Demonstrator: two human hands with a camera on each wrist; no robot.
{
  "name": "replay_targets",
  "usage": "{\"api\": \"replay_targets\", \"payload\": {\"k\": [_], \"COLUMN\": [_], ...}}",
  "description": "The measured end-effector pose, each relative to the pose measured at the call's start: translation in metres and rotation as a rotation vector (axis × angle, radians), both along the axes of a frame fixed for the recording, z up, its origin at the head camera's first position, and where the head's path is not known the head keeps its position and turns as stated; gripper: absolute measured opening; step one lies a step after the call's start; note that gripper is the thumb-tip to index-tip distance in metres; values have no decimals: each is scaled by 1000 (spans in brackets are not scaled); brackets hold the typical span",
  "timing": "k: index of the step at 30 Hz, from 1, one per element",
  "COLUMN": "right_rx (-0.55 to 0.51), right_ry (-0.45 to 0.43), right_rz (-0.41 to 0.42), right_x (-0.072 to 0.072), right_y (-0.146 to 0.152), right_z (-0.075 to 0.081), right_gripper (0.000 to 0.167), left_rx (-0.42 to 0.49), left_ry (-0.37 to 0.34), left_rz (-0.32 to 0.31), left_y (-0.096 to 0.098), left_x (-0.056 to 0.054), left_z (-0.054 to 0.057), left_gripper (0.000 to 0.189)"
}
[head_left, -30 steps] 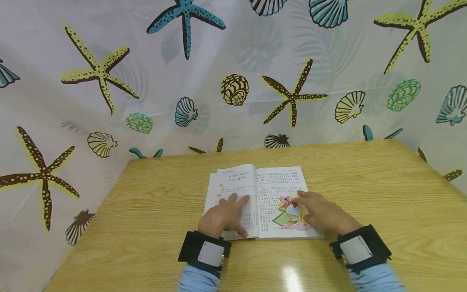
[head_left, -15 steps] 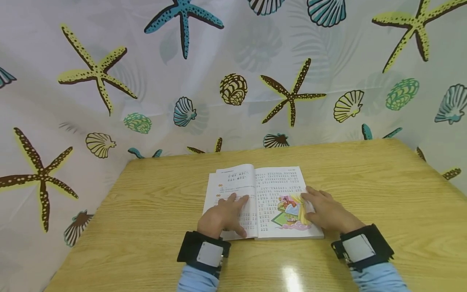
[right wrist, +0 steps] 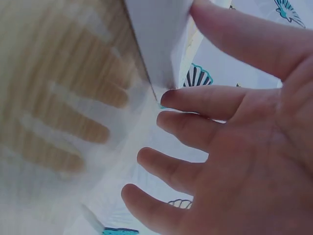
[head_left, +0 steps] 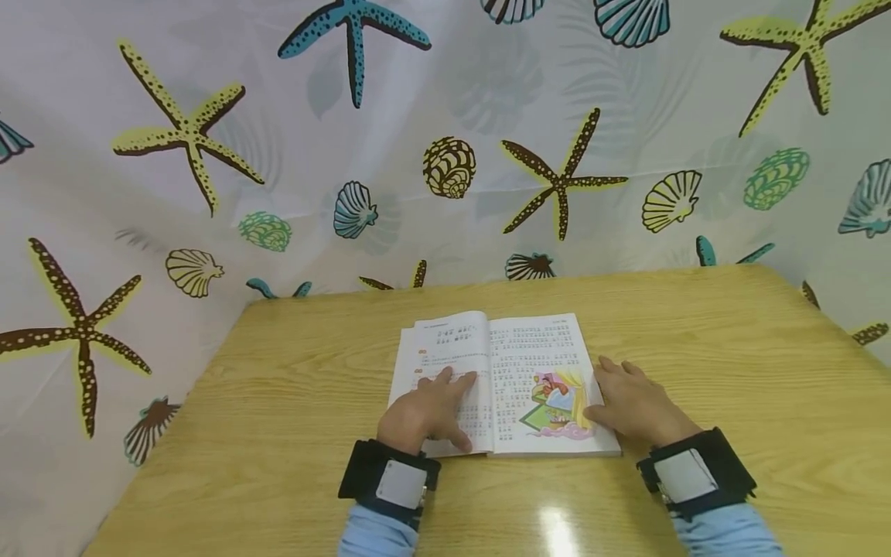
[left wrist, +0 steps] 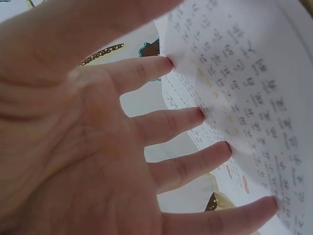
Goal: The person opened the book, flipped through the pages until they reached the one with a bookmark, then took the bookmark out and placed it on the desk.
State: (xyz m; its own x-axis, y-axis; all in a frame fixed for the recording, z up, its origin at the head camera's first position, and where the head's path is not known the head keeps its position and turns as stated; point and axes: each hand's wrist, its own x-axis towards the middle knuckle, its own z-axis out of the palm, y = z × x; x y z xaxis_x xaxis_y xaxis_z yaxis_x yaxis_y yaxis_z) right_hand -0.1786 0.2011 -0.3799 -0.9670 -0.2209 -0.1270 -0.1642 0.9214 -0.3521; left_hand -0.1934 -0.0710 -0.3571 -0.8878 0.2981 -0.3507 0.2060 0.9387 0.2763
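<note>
An open book [head_left: 532, 340] lies on the wooden table, printed text on both pages and a colourful picture at the lower part of the right page. My left hand [head_left: 426, 411] rests spread on the left page; in the left wrist view its straight fingertips touch the printed paper [left wrist: 244, 88]. At the book's right edge is my right hand [head_left: 636, 404]. Its thumb reaches the page margin beside the picture. In the right wrist view the right hand's thumb [right wrist: 234, 29] and index fingertip are at the book's edge [right wrist: 159, 44], while the other fingers extend loosely beyond it.
The wooden table [head_left: 306, 387] extends around the book on all sides. Behind it hangs a white cloth [head_left: 418, 100] printed with starfish and shells. Both wrists wear black straps [head_left: 390, 480] with pale plates.
My right hand has slid rightward from over the picture to the book's right edge, uncovering the picture. My left hand has stayed on the left page.
</note>
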Motion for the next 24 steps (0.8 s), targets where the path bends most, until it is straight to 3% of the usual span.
{"api": "replay_targets", "payload": {"k": [8,21,24], "right_rx": [86,122,111], "right_ry": [13,18,61], "right_rz": [-28,-11,11], "right_x": [5,7,8], "right_y": [-11,-18,-15], "right_z": [2,1,0], "right_gripper": [60,59,58], "left_rx": [-14,-8,-23], "left_ry": [3,-12,5], "left_rz": [-14,-2,-18], "left_y": [-2,-2,-1], "left_x": [2,0,1], "left_z": [1,-2,0], "left_gripper": [96,98,98]}}
